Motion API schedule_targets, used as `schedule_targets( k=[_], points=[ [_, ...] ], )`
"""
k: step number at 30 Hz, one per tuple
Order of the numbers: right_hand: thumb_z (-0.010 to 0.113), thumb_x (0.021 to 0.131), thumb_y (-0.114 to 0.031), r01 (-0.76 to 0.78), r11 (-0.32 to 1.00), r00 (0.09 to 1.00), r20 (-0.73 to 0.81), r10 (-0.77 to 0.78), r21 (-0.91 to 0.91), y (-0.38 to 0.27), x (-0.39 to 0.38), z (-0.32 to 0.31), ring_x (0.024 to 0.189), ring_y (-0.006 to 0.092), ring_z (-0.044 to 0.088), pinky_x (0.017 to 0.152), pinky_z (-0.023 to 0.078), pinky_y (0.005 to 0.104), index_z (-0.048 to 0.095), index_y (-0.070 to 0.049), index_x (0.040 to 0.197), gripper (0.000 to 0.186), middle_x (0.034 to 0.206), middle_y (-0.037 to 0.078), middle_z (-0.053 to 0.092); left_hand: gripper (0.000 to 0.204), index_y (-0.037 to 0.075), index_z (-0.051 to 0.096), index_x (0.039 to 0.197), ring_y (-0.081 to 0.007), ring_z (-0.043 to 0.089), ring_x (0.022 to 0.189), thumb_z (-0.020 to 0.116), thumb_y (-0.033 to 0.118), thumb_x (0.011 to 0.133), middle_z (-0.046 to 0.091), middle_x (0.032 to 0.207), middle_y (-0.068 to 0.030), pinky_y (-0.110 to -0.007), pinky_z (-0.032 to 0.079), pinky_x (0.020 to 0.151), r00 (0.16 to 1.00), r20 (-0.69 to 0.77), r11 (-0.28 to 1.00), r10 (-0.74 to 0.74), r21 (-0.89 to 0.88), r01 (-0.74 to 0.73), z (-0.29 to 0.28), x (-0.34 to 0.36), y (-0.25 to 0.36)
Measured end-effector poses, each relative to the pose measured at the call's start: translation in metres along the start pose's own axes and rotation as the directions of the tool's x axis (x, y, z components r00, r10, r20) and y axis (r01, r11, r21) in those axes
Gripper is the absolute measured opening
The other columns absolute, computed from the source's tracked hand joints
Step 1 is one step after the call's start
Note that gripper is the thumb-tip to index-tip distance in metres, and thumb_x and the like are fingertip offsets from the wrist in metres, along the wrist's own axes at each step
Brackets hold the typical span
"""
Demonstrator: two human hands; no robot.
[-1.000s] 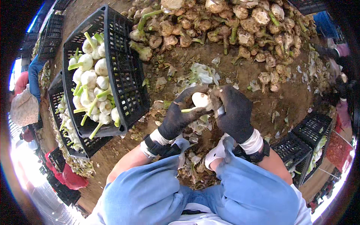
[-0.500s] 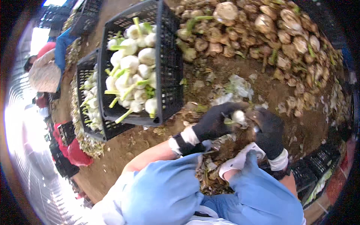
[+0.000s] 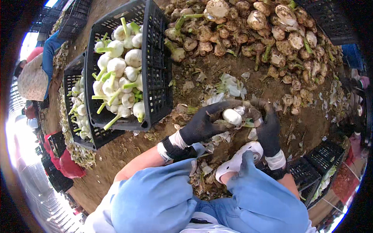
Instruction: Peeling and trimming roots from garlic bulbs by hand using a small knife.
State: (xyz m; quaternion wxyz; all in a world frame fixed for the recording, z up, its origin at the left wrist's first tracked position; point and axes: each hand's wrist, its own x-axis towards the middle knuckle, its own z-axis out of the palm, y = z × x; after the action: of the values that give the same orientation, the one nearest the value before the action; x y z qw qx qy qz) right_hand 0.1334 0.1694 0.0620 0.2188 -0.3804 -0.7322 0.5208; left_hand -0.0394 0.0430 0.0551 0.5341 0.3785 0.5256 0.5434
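A white peeled garlic bulb [image 3: 232, 116] sits in the fingers of my left hand [image 3: 208, 120], which wears a dark, dirt-stained glove. The bulb's greenish stem points right, toward my right hand [image 3: 268, 126], gloved the same way. That hand's fingers are bent and closed beside the stem; a small pale, shiny piece shows at them, too unclear to name. Left of my hands, a tilted black plastic crate [image 3: 157, 77] holds many clean white garlic bulbs [image 3: 116, 66] with short green stems. Loose papery skins [image 3: 231, 85] lie on the soil just beyond my hands.
A large heap of dirty, unpeeled garlic [image 3: 248, 35] spreads across the far right. A second crate of garlic [image 3: 72, 105] stands behind the first. Black crates [image 3: 303, 173] are low at the right. Another person [image 3: 37, 77] is at the far left. My shoe [image 3: 239, 161] rests among peelings.
The whole view has shifted, so things sit further left. The bulb has turned in my left hand, showing a larger smooth white side. My right hand stays close beside it, fingers bent.
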Motion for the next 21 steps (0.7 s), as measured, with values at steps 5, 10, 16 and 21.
schedule_targets(
  k=[5,10,16,21],
  points=[
    [0.065,0.088,-0.013,0.134,0.968,0.966,0.245,-0.081,-0.212,-0.019,-0.009,0.001,0.087,0.0323,0.062,0.078,0.049,0.0403,0.059,-0.002,0.105,0.021,0.094,0.016,0.062,0.072,0.008,0.052,0.136,-0.0261,0.055,0.124,0.082,0.032,0.075,0.059,0.133,-0.0118,-0.039,0.043,0.103,0.989,0.001,0.964,0.151,0.222,-0.148,0.001,0.003,-0.011],
    [0.055,0.094,-0.011,0.114,0.958,0.964,0.262,-0.042,-0.264,-0.001,-0.013,0.017,0.102,0.0356,0.060,0.089,0.047,0.0428,0.056,-0.001,0.120,0.028,0.109,0.020,0.061,0.065,0.008,0.056,0.130,-0.0268,0.060,0.117,0.078,0.022,0.071,0.062,0.128,-0.0121,-0.039,0.045,0.100,0.980,-0.008,0.925,0.198,0.333,-0.184,0.000,-0.004,-0.005],
    [0.057,0.083,-0.005,0.288,0.646,0.957,0.187,-0.221,-0.707,0.082,-0.019,0.002,0.114,0.0399,0.057,0.100,0.044,0.0453,0.053,0.004,0.127,0.045,0.124,0.026,0.059,0.054,0.005,0.062,0.122,-0.0216,0.063,0.107,0.078,0.012,0.070,0.067,0.115,-0.0110,-0.037,0.049,0.096,0.970,-0.237,0.995,0.060,-0.061,-0.076,-0.011,-0.004,0.028],
    [0.058,0.081,-0.007,0.307,0.625,0.939,0.335,-0.076,-0.718,0.113,-0.046,-0.010,0.122,0.0422,0.051,0.106,0.040,0.0463,0.048,0.006,0.134,0.055,0.130,0.028,0.054,0.046,0.005,0.056,0.124,-0.0255,0.057,0.111,0.070,0.021,0.083,0.059,0.122,-0.0109,-0.039,0.043,0.100,0.791,-0.541,0.879,0.287,-0.179,-0.442,-0.110,-0.027,0.076]
  ],
)
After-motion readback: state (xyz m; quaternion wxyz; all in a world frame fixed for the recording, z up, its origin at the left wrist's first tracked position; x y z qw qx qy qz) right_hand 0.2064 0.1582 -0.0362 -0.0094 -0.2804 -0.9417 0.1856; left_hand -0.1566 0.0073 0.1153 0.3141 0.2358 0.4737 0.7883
